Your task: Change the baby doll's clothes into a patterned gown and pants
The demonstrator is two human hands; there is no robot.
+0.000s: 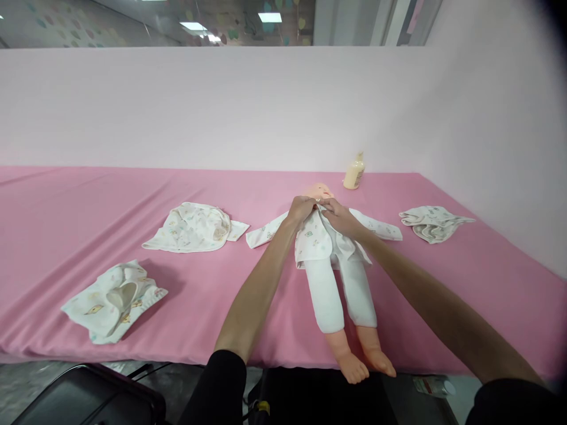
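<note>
A baby doll (319, 190) lies on its back, its head far from me and its bare feet over the table's front edge. It has on white trousers (325, 298) and a white printed baby shirt (312, 239). Both sleeves spread out sideways, and the front panels hang partly apart at the bottom. At the collar my left hand (302, 208) is closed on the cloth just below the chin. My right hand (340, 217) lies at the opposite side of the neckline, fingers bent onto the shirt. The fingertips nearly meet, and the fastening between them is hidden.
Folded baby clothing (100, 310) sits at the front left, with a printed garment (190, 229) behind it. Another folded cloth (434, 221) lies right. A cream pump bottle (354, 174) stands near the wall. Pink cloth (199, 295) covers the table; a black chair (88, 395) is below.
</note>
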